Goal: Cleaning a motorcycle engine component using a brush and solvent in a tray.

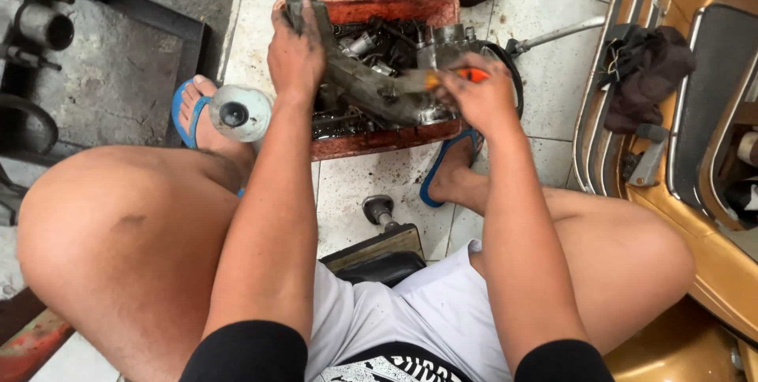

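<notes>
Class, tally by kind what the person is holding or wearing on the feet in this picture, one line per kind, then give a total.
Blue flip-flops: 2
Grey metal engine part, gripped by left hand: 1
Orange-handled tool, in right hand: 1
Total: 4

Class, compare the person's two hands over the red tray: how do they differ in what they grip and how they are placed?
The left hand wraps around the grey metal engine part, gripping its upper end; the right hand pinches an orange-handled tool against that part. The left hand reaches farther across the red tray than the right hand. Both are bare and grimy, working on the same part.
</notes>
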